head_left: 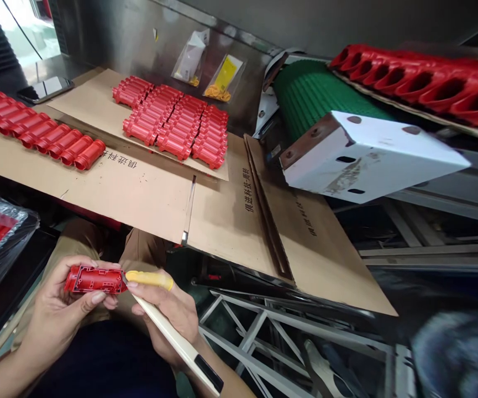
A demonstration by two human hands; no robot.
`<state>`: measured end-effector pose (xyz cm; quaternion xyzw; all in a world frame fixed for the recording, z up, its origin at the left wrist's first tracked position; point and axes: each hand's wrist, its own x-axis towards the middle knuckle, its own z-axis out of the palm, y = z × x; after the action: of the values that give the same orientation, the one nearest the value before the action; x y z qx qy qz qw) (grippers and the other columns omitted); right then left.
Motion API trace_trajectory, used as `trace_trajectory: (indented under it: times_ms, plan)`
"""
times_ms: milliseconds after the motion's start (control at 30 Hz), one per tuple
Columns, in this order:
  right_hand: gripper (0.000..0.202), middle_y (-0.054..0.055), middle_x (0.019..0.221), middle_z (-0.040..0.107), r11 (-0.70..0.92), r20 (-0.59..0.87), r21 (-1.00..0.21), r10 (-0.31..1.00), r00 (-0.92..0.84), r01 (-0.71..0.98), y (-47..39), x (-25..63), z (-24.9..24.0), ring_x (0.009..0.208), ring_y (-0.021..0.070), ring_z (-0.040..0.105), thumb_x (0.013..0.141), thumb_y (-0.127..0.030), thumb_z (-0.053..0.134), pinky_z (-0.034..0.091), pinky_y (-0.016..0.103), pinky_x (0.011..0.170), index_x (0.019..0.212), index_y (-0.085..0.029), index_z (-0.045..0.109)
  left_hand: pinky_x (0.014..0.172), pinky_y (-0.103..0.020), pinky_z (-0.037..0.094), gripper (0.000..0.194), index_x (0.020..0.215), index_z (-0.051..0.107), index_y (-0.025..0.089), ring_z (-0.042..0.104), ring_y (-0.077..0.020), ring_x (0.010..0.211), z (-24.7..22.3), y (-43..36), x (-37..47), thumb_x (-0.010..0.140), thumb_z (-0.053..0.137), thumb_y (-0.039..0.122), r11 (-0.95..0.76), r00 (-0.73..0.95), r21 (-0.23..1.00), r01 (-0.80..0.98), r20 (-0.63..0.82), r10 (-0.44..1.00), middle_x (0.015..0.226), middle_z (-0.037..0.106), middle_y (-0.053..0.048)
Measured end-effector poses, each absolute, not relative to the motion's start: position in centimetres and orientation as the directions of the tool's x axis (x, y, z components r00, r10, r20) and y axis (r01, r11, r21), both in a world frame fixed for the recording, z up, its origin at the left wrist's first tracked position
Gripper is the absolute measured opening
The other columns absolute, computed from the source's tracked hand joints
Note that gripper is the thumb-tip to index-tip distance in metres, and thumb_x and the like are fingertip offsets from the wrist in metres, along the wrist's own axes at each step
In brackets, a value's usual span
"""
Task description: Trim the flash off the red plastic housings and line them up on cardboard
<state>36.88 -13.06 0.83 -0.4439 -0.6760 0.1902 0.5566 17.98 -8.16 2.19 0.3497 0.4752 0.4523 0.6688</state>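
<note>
My left hand (pixel 62 309) grips a red plastic housing (pixel 98 279) above my lap, its fingers and thumb wrapped round the near and left sides. Rectangular outlines and dark edges show on the housing's upturned face. My right hand (pixel 172 309) is closed on a long cream-handled knife-like tool (pixel 168 329) with a black band near its rear end. A yellow finger cot (pixel 150 278) covers the right index finger, which lies along the tool's front. The tool's tip meets the right end of the housing; its exact shape is too small to make out.
Rows of red housings (pixel 172 121) lie on cardboard sheets (pixel 147 193), with another row (pixel 35 130) at left. Behind are a phone (pixel 45 89) and two small plastic bags (pixel 224 77). A green conveyor belt (pixel 325 94) with a white bracket (pixel 367 157) stands right. A lined bin (pixel 10 221) sits left.
</note>
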Motion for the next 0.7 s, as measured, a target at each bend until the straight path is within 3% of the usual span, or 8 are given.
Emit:
trace_trajectory:
  times_ms: [300, 533, 700]
  plan:
    - [0.027, 0.011, 0.113, 0.083, 0.512, 0.559, -0.757, 0.829, -0.002, 0.406, -13.39, 37.15, 0.6, 0.103, 0.0228, 0.08, 0.102, -0.01, 0.065, 0.068, 0.036, 0.091, 0.127, -0.018, 0.07, 0.058, -0.029, 0.063, 0.043, 0.101, 0.069, 0.023, 0.071, -0.0163, 0.055, 2.45, -8.11, 18.39, 0.07, 0.099, 0.03, 0.426, 0.18, 0.825, -0.372, -0.386, 0.905, 0.1, 0.085, -0.004]
    - [0.016, 0.01, 0.111, 0.083, 0.454, 0.495, -0.812, 0.869, 0.02, 0.366, -13.53, 37.21, 0.98, 0.104, 0.0222, 0.081, 0.103, -0.015, 0.067, 0.068, 0.033, 0.091, 0.118, -0.02, 0.072, 0.054, -0.027, 0.06, 0.044, 0.102, 0.071, 0.023, 0.07, -0.0158, 0.054, 2.49, -8.17, 18.45, 0.07, 0.099, 0.031, 0.447, 0.195, 0.801, -0.399, -0.402, 0.895, 0.099, 0.085, -0.003]
    - [0.018, 0.011, 0.112, 0.083, 0.444, 0.455, -0.814, 0.888, -0.064, 0.373, -13.3, 37.82, 0.96, 0.108, 0.0221, 0.08, 0.105, -0.017, 0.065, 0.067, 0.033, 0.094, 0.123, -0.02, 0.068, 0.054, -0.028, 0.059, 0.043, 0.105, 0.071, 0.023, 0.07, -0.0163, 0.055, 2.32, -8.13, 18.32, 0.073, 0.097, 0.029, 0.45, 0.196, 0.797, -0.402, -0.405, 0.893, 0.097, 0.083, -0.003]
